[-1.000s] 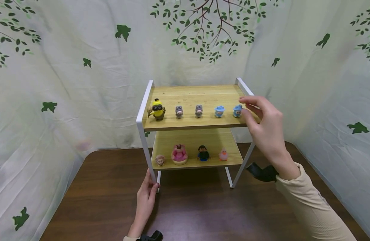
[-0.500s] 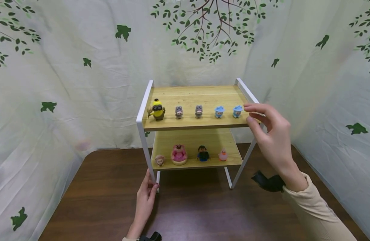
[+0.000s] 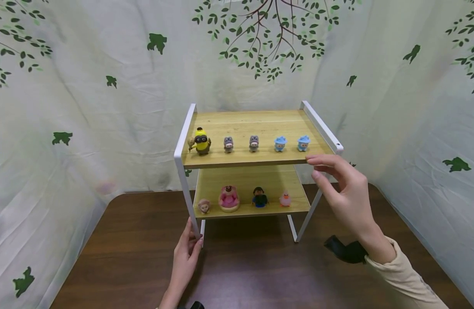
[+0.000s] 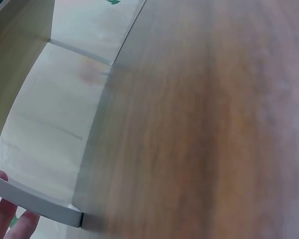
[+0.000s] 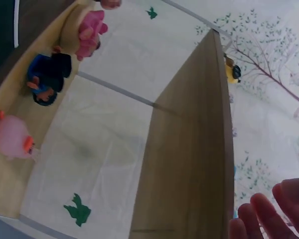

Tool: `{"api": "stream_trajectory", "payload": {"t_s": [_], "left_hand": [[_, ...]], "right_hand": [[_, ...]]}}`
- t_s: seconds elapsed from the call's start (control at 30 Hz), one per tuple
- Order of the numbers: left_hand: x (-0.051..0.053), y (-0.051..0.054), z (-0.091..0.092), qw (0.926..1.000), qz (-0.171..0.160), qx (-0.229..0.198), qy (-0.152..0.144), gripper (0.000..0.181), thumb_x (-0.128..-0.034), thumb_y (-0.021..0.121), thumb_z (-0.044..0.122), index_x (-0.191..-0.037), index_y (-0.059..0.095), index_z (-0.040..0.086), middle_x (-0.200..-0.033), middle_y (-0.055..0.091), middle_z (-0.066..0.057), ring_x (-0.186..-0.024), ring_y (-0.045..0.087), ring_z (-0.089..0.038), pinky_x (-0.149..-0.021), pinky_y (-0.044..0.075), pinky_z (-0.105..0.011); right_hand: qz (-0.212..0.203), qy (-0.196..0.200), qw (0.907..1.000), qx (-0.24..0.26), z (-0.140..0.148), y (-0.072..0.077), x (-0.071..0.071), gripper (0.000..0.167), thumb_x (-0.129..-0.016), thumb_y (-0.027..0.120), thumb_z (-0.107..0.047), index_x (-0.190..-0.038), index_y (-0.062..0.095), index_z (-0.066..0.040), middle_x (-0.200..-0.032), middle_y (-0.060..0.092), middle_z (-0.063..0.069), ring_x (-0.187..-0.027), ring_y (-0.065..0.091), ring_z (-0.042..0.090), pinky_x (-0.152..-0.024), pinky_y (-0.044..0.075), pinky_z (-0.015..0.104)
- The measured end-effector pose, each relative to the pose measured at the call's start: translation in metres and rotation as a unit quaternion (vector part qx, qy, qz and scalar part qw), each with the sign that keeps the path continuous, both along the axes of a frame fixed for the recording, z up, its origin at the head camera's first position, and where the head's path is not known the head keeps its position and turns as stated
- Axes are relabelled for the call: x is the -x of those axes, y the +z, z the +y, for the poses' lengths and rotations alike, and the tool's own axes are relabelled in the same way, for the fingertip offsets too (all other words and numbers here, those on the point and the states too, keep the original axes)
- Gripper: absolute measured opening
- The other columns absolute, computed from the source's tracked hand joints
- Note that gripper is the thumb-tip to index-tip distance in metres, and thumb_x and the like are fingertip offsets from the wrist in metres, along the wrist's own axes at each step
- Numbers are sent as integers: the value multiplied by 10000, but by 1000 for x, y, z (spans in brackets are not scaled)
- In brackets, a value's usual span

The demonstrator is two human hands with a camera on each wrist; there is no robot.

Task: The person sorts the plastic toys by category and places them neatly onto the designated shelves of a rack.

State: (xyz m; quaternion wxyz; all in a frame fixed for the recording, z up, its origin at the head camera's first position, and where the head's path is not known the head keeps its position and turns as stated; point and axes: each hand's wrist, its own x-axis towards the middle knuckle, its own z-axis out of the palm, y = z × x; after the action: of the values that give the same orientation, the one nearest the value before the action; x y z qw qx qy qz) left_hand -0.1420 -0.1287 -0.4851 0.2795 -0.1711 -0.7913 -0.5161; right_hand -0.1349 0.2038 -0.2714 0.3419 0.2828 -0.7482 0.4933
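Observation:
My left hand (image 3: 186, 255) holds the front left leg of a two-tier shelf (image 3: 256, 161), near its foot; fingers (image 4: 25, 224) show around the white metal leg (image 4: 37, 203) in the left wrist view. My right hand (image 3: 347, 197) hovers in front of the shelf's upper right corner, thumb and fingers apart with nothing between them. Along the upper board stand a yellow Minion figurine (image 3: 201, 141), two grey figurines (image 3: 254, 143) and two blue-hatted figurines (image 3: 303, 143). The lower board bears a small pale figurine (image 3: 204, 206), a pink bear (image 3: 229, 198), a dark-haired doll (image 3: 259, 197) and a pink duck (image 5: 14, 137).
The shelf stands on a dark brown wooden table (image 3: 252, 270). Around the table's back and sides hangs a pale curtain (image 3: 117, 141) printed with leaves and branches. A black wrist strap (image 3: 345, 249) sits at my right wrist.
My right hand has drawn away from the rightmost blue-hatted figurine, first to the right, then down in front of the upper board. The left hand and figurines have stayed put.

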Motion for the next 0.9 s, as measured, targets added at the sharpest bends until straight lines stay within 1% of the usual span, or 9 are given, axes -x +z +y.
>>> {"api": "stream_trajectory", "payload": {"t_s": [0.1, 0.2, 0.33, 0.4, 0.57, 0.63, 0.73, 0.8, 0.9], "left_hand": [[-1, 0, -2, 10000, 48, 83, -9, 718, -818, 614, -197, -1445, 315, -16, -979, 553, -230, -761, 650, -301, -671, 531, -249], [1, -5, -5, 9996, 193, 191, 44, 740, -798, 634, -201, -1446, 325, -19, -1008, 526, -227, -804, 635, -343, -717, 529, -250], [5, -15, -12, 9984, 284, 406, 281, 762, -785, 678, -163, -1453, 364, 25, -1054, 517, -177, -906, 589, -276, -836, 462, -173], [5, -16, -15, 9978, 309, 469, 355, 758, -784, 694, -139, -1451, 390, 53, -1076, 517, -160, -968, 548, -249, -898, 400, -145], [5, -11, -20, 9969, 314, 578, 437, 689, -808, 687, -79, -1431, 439, 82, -1137, 499, -145, -1115, 439, -194, -967, 278, -173], [4, -8, -21, 9962, 271, 642, 515, 671, -817, 688, -43, -1428, 449, 98, -1181, 488, -133, -1158, 398, -194, -967, 264, -215], [2, -4, -23, 9948, 232, 749, 654, 672, -820, 700, 3, -1432, 449, 120, -1256, 463, -119, -1220, 358, -242, -974, 269, -276], [1, -1, -25, 9940, 240, 801, 712, 679, -817, 709, 24, -1435, 447, 127, -1303, 448, -120, -1262, 333, -279, -985, 279, -337], [0, 5, -27, 9927, 281, 884, 766, 691, -816, 715, 55, -1444, 435, 130, -1359, 426, -111, -1305, 302, -315, -999, 280, -426]], "right_hand": [[110, 183, 9997, -81, -1, -8, 0, 316, -797, 592, 220, -1070, 646, 69, -1079, 650, 139, -1000, 611, 208, -878, 470, 267], [225, 353, 9990, -165, -2, -16, 0, 345, -775, 596, 231, -1074, 649, 67, -1086, 650, 150, -1002, 613, 205, -864, 469, 252], [283, 375, 9987, -216, -1, -26, 0, 370, -745, 606, 244, -1065, 655, 63, -1082, 649, 163, -989, 609, 164, -811, 466, 207], [330, 328, 9988, -174, 0, -30, -1, 366, -736, 606, 247, -1054, 654, 73, -1069, 650, 176, -986, 608, 164, -813, 464, 215], [468, 136, 9988, -1, 1, -31, -10, 316, -754, 577, 244, -1044, 630, 130, -1036, 641, 220, -1000, 606, 181, -883, 457, 263], [493, -10, 9988, 57, 1, -28, -16, 292, -769, 566, 234, -1041, 622, 144, -1017, 638, 223, -985, 606, 167, -867, 460, 251], [512, -246, 9982, 171, 2, -27, -21, 256, -783, 556, 225, -1026, 610, 164, -987, 640, 217, -948, 607, 155, -830, 461, 232], [480, -392, 9977, 259, 7, -32, -20, 252, -782, 552, 226, -1023, 600, 174, -976, 638, 214, -933, 607, 158, -808, 461, 223], [441, -617, 9965, 340, 17, -46, -14, 269, -775, 560, 228, -1037, 593, 174, -966, 630, 214, -919, 603, 148, -802, 459, 207]]}}
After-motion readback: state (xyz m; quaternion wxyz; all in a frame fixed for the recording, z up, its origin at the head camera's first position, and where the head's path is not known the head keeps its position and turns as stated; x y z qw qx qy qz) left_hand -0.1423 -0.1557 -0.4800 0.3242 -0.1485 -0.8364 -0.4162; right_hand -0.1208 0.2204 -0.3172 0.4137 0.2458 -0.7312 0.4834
